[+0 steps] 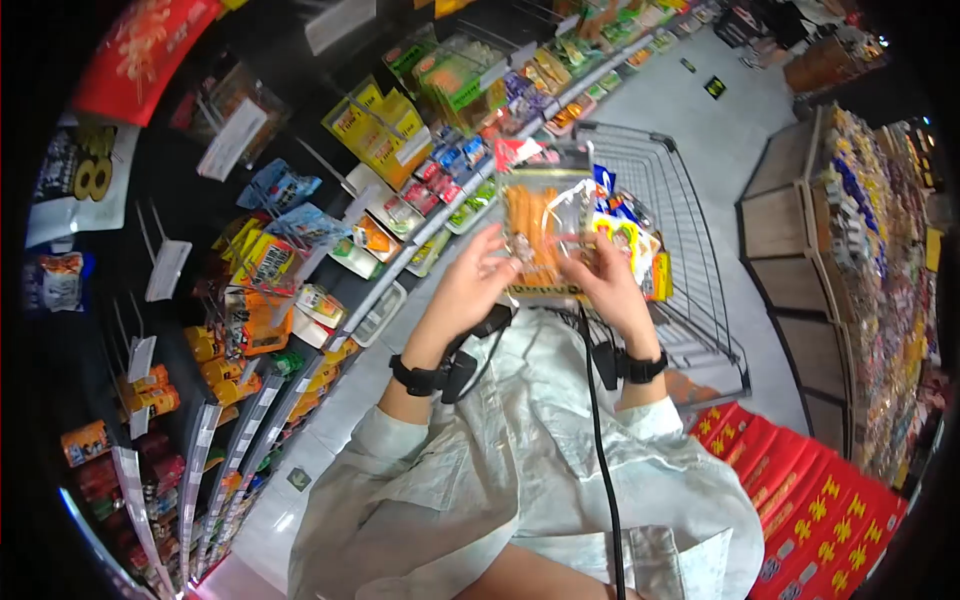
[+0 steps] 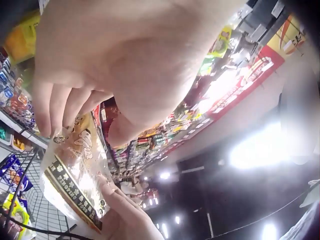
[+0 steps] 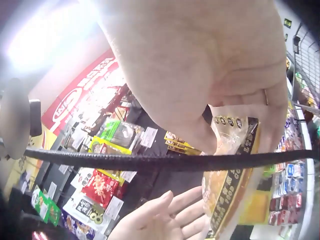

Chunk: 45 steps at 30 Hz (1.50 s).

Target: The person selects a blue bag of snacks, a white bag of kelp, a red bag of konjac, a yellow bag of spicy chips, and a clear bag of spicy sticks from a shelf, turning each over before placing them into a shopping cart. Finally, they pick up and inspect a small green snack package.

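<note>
A clear snack bag (image 1: 545, 215) with long orange-brown sticks inside is held up in front of the person's chest. It has a red top corner and a dark printed band along its lower edge. The right hand (image 1: 612, 285) pinches the bag's lower right side, thumb on the near face and fingers behind. At the lower left edge, the left hand (image 1: 478, 280) touches the bag with loosely spread fingers. The right wrist view shows those left fingers (image 3: 187, 212) fairly straight beside the bag. Both wrists wear black straps.
Behind the bag stands a wire shopping cart (image 1: 690, 240) with several colourful packets in it. Shelves of hanging snacks (image 1: 265, 255) run along the left. A bulk display (image 1: 800, 290) stands at right, with red boxes (image 1: 800, 490) nearer. A black cable (image 1: 600, 440) hangs down the shirt.
</note>
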Tool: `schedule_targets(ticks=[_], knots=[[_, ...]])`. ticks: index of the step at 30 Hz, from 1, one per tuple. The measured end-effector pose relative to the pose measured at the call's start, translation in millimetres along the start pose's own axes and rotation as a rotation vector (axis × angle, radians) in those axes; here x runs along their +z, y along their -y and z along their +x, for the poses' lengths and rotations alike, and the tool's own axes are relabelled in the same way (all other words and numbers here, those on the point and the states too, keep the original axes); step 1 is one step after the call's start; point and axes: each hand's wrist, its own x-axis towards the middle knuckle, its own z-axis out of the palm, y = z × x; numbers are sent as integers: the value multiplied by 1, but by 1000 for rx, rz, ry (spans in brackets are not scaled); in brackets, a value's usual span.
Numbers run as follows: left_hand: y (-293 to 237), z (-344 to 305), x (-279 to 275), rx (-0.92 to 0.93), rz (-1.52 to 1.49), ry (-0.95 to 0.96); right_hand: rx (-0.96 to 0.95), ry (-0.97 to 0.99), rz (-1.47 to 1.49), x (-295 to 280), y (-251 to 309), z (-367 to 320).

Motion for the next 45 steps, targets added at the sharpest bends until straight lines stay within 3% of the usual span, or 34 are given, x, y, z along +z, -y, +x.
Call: schedule_targets(ticks=[4,6,12,14,16,18,21,28,36,40,45], knots=[[-10,44,45,-61,122,85,-23,-23,132,-51,-19,15],[-12,62,71,-56,267,135,40,-54,-13,-79,-20,15],[-10,98,136,-9,374,406,64,-285,134,-141,-42,-24],[-14,103,149,155,502,506,35,-413,182,-158,-66,-42],[-16,102,154,178,485,550,55,-720,-285,-171,-103,-53],[-22,101,150,127,449,580,26,-805,-353,-185,-121,-61],[-18,98,129,205,497,498,136,-692,-177,-183,-99,-57],[-43,70,50,108,330,270,-46,-313,-181,-128,-45,15],[-39,-1,-37,201,162,-36,-276,64,-403,-12,55,66],[-44,-43,-80,294,117,-184,-355,241,-357,47,96,66],[-34,-98,-125,336,63,-355,-465,312,-382,115,116,63]])
